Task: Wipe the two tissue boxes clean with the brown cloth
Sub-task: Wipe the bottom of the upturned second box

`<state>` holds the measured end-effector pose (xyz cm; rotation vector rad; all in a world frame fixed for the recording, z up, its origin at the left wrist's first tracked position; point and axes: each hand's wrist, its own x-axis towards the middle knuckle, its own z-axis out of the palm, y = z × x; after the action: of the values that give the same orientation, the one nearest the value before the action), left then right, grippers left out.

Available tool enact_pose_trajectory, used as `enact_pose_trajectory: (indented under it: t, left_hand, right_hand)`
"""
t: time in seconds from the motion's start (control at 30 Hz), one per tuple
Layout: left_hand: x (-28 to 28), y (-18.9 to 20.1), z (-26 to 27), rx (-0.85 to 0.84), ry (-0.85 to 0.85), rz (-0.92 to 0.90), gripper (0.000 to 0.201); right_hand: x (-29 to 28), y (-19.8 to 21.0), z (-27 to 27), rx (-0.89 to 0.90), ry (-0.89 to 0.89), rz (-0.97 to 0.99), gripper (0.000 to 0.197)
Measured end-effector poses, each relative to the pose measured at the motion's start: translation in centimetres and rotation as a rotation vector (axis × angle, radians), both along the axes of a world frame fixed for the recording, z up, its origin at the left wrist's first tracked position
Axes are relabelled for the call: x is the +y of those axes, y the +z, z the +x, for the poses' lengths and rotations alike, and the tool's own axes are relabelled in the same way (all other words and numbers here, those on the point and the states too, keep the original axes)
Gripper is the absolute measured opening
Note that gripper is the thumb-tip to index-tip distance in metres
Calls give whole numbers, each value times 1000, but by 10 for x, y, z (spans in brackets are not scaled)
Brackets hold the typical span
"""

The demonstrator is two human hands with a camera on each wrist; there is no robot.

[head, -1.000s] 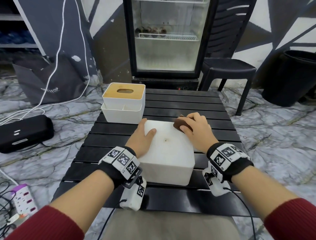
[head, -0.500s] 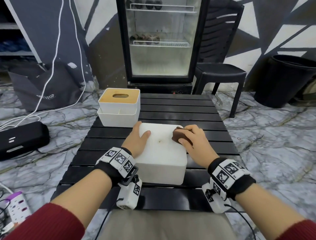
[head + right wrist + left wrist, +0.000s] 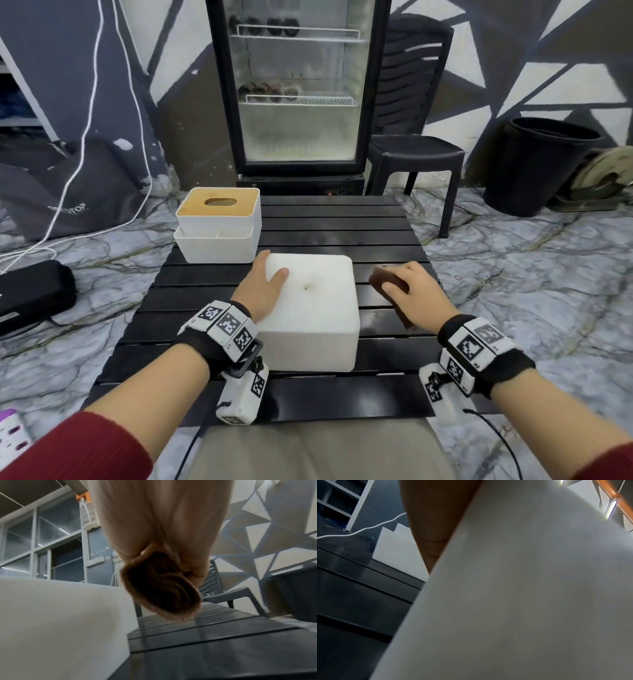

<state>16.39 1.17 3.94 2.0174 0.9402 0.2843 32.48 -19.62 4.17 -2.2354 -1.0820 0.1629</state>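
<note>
A plain white tissue box (image 3: 315,308) stands mid-table, its side filling the left wrist view (image 3: 522,601) and showing at the lower left of the right wrist view (image 3: 60,615). My left hand (image 3: 262,286) rests flat against its left top edge, thumb on the top. To the box's right, my right hand (image 3: 411,291) grips the bunched brown cloth (image 3: 387,282), held just above the table slats (image 3: 163,586). A second white tissue box with a wooden lid (image 3: 219,222) stands at the far left of the table (image 3: 397,550).
The black slatted table (image 3: 342,222) stands on a marble floor. Behind it are a glass-door fridge (image 3: 298,85) and a black plastic chair (image 3: 414,150). A black bin (image 3: 541,164) stands at the right, a black case (image 3: 30,294) and white cables at the left.
My right hand has carried the brown cloth off the top of the near box, rightward and down to beside it. My left hand has stayed on the box.
</note>
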Motion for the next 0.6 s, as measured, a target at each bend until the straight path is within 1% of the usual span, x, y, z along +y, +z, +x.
enact_pose_trajectory:
  t: [0.13,0.37,0.43,0.6]
  left_hand:
    - [-19,-2,17,-17,-29,-18,59]
    - [-50,-7,42,-61,-11,-49,59]
    - [-52,-8,44,-54,-11,-43,59]
    - [-50,-10,45,-44,-16,-46,60]
  right_hand:
    - [-30,-11,21,4,-51,-268,35]
    - [-52,-29,32,-49,-59,-510,37]
    - [-54,-33,32,-44,-49,-542,38]
    - [-56,-38,30,-57,-42,-537,41]
